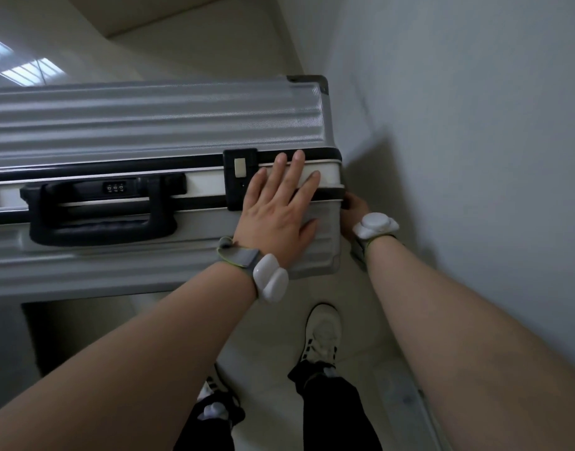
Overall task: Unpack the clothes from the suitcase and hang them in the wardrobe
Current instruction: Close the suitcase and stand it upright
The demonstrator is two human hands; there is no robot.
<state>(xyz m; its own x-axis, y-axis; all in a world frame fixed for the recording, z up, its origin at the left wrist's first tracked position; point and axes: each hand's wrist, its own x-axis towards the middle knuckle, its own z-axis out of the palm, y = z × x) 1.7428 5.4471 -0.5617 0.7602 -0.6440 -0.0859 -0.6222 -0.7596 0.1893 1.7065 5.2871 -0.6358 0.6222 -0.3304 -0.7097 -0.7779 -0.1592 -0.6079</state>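
A closed silver ribbed suitcase point(143, 125) with black trim lies on its side across the left and middle of the view, its black side handle point(100, 219) and combination lock point(115, 188) facing up. My left hand point(276, 209) rests flat with straight fingers on the suitcase's upper side, next to a black latch point(240, 177). My right hand point(354, 209) reaches round the suitcase's right end and grips something black there; its fingers are mostly hidden. No clothes and no wardrobe are in view.
A white wall point(475, 125) stands close on the right, right beside the suitcase's end. Pale tiled floor point(214, 43) spreads beyond and below. My two feet in white shoes point(323, 333) stand on the floor under the suitcase's near edge.
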